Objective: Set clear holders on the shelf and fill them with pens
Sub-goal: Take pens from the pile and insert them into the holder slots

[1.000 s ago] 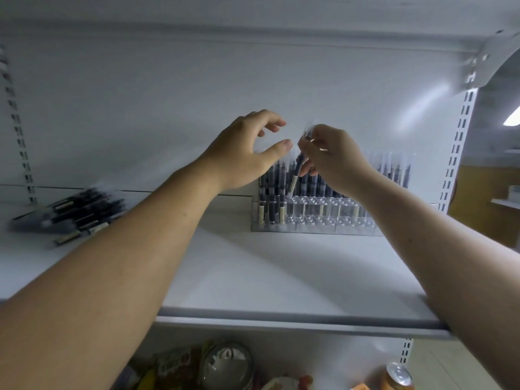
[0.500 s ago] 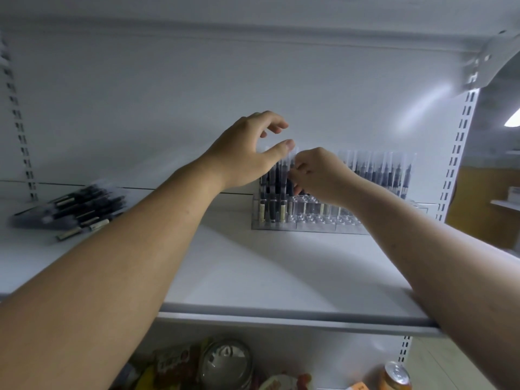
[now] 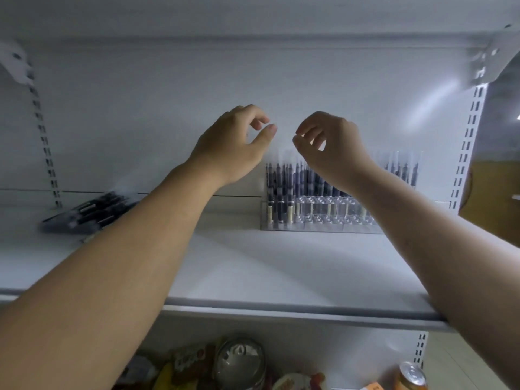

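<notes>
Hovering above clear holder (image 3: 323,220), left hand (image 3: 233,144) and right hand (image 3: 330,149) are seen loosely curled, nothing gripped. Holder is set near shelf (image 3: 253,266) back, partly filled with upright pens (image 3: 281,182). Loose pens (image 3: 90,212) are piled on shelf, well apart to left

Plain pale grey-white shelf (image 3: 281,266); white back panel (image 3: 168,108) with one soft glare streak. White slotted upright (image 3: 467,142), paired dark slots repeating down it like a ladder. Clear holder (image 3: 332,220), a grid of see-through cells. The pens (image 3: 281,184) in it have dark navy-to-black barrels, clear caps and cream bands low down. Black loose pens (image 3: 92,212) with silver-white flecks, blurred. On the level below: orange can (image 3: 411,377) with silver top, silver-grey round lid (image 3: 240,358), red packet (image 3: 188,358) with pale lettering. Ochre wall (image 3: 489,198) at far right.
</notes>
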Action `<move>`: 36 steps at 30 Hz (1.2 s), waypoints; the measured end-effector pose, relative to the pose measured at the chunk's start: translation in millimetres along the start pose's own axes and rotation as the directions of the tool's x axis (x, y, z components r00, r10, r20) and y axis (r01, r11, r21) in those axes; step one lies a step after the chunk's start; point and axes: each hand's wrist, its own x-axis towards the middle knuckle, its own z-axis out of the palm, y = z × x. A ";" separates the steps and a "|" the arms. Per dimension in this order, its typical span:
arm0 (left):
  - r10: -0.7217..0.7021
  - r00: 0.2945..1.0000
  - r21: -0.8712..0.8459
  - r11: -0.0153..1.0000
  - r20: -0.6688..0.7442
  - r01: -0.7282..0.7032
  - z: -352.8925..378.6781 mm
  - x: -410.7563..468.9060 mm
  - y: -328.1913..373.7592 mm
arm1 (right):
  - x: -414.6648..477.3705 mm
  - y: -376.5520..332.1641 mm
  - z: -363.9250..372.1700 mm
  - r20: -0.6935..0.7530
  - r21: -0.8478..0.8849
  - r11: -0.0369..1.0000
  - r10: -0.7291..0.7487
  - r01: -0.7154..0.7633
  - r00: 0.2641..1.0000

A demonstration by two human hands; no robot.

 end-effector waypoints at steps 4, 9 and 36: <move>-0.256 0.965 0.117 0.962 0.062 0.248 -35.4 -18.2 -25.3 | 2.2 -36.5 10.8 0.105 0.026 0.981 -0.193 0.192 0.976; -0.592 0.745 0.518 0.761 0.308 0.391 -82.7 -67.6 -84.1 | 14.0 -93.6 42.8 0.333 -0.025 0.949 -0.290 0.316 0.897; -0.717 0.615 0.750 0.593 0.327 0.293 -92.4 -99.8 -100.6 | 17.5 -117.4 151.6 0.472 0.070 0.994 -0.108 0.085 0.875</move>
